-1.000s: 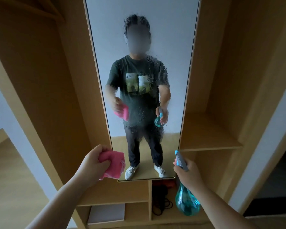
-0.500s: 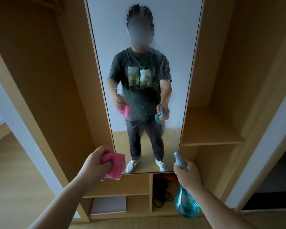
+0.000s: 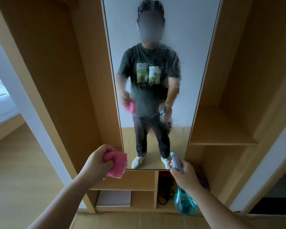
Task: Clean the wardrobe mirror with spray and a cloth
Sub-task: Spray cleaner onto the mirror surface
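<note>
A tall mirror (image 3: 193, 47) stands in the middle of a light wooden wardrobe (image 3: 59, 80). Spray droplets cover the middle of the glass, over the reflection of a person in a dark T-shirt. My left hand (image 3: 98, 160) grips a bunched pink cloth (image 3: 118, 164) just left of the mirror's lower corner, apart from the glass. My right hand (image 3: 184, 175) holds a teal spray bottle (image 3: 185, 202) by its neck, nozzle pointing up toward the mirror's lower right corner.
An open shelf (image 3: 221, 138) sits to the right of the mirror. Below the mirror are small cubbies, one with a white panel (image 3: 114, 198), one with dark cables (image 3: 164, 195). A bed (image 3: 0, 106) shows through the opening at the left.
The view has tilted down a little, so the mirror and cubbies sit higher in frame. Both hands stay low in front of the mirror with cloth and bottle.
</note>
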The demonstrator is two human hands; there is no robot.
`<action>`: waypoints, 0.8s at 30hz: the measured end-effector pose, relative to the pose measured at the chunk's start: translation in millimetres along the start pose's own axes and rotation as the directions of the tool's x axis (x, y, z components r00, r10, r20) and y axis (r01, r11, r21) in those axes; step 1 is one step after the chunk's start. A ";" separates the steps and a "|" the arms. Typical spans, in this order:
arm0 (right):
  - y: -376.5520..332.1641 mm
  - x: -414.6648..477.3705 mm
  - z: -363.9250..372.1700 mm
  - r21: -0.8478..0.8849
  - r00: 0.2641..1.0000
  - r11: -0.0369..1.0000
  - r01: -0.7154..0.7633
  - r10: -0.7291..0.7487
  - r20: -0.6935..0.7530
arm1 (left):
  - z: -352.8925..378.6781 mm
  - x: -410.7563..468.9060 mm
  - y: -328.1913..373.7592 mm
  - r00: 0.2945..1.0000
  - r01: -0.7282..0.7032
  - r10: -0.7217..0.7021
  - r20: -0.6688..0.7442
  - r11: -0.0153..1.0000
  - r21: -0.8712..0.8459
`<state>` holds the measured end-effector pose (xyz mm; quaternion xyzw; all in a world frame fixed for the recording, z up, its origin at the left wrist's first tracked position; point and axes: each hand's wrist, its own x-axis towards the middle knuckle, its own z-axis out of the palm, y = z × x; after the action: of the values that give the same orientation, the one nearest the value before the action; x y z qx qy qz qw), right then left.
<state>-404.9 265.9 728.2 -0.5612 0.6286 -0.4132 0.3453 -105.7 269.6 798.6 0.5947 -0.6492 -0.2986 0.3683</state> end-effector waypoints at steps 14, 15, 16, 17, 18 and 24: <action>-12.2 -0.7 21.7 -0.160 0.995 0.982 0.097 -0.097 0.008 | -12.7 -9.4 -5.7 1.000 0.016 -0.016 -0.016 1.000 0.007; -13.3 -0.4 23.8 -0.139 0.995 0.985 0.099 -0.099 0.009 | -13.1 -10.7 -6.2 1.000 0.018 -0.018 -0.017 1.000 0.007; -14.5 0.5 26.0 -0.132 0.995 0.986 0.102 -0.101 0.017 | -13.6 -11.6 -6.6 1.000 0.021 -0.021 -0.019 1.000 0.005; -15.6 1.4 28.5 -0.143 0.994 0.984 0.106 -0.103 0.029 | -14.5 -12.5 -7.3 0.999 0.024 -0.024 -0.023 1.000 0.005; -16.3 2.4 31.5 -0.152 0.994 0.982 0.108 -0.102 0.047 | -15.6 -13.3 -8.3 0.999 0.027 -0.027 -0.025 1.000 0.008; -22.0 3.8 51.7 -0.134 0.986 0.984 0.118 -0.100 0.136 | -24.6 -19.1 -16.2 0.998 0.056 -0.056 -0.029 0.998 -0.004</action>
<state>-349.7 254.7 726.5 -0.6433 0.6009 -0.3488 0.3215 -75.9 288.0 796.5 0.6164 -0.6262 -0.3011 0.3703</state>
